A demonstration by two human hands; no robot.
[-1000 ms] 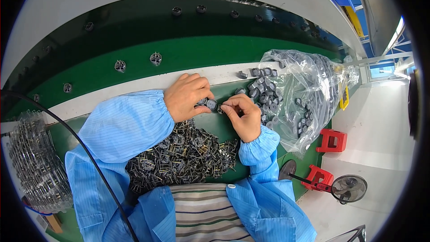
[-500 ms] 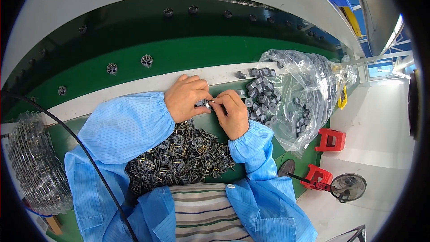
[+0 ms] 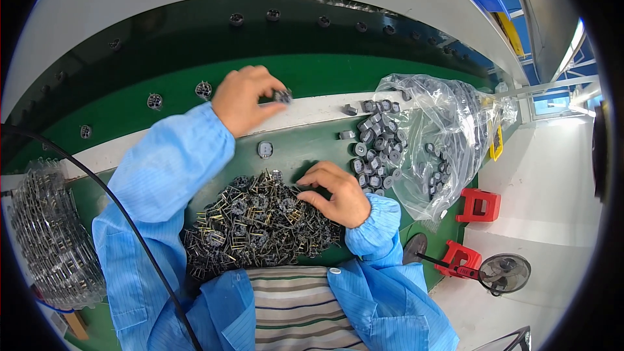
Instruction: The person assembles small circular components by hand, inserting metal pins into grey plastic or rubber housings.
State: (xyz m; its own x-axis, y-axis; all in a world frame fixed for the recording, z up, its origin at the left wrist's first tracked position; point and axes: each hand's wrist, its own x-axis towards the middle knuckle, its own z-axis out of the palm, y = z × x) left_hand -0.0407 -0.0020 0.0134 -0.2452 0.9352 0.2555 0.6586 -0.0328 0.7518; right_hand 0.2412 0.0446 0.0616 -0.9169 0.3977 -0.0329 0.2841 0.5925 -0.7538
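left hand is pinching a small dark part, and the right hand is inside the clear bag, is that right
Not quite: the right hand isn't inside the clear bag. The head view shows it beside the pile of pin parts. The left hand is indeed pinching a small dark part.

The sleeved left forearm [image 3: 175, 162] slants upward from a bent elbow, its left hand [image 3: 244, 101] raised farther forward than the other, slightly blurred, thumb and fingers drawn into a pinching grip pointing right. The sleeved right forearm [image 3: 376, 224] is held lower and closer to the torso; its right hand [image 3: 339, 198] reaches inward to the left, fingers loosely curled, thumb and forefinger a little apart.
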